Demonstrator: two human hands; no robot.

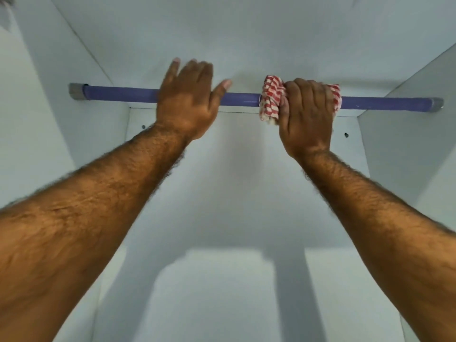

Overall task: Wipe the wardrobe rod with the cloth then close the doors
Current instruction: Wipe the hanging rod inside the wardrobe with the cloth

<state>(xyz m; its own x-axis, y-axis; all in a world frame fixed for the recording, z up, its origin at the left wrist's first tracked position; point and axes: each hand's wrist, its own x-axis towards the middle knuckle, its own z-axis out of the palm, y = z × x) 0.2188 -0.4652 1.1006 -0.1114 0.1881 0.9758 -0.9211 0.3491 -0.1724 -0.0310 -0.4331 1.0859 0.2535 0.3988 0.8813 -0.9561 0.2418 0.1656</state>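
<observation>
A purple wardrobe rod (244, 99) runs across the upper part of the white wardrobe, held by grey end brackets on each side wall. My right hand (307, 114) is closed around a red-and-white checked cloth (270, 101) that wraps the rod right of its middle. My left hand (187, 99) is in front of the rod left of centre, fingers spread and thumb out, holding nothing. It hides a short stretch of the rod, and I cannot tell whether the palm touches it.
The white back panel (229, 183) and the side walls (44, 134) enclose the space, with the top panel just above the rod. Grey brackets (77, 92) (437, 104) hold the rod ends. The doors are out of view.
</observation>
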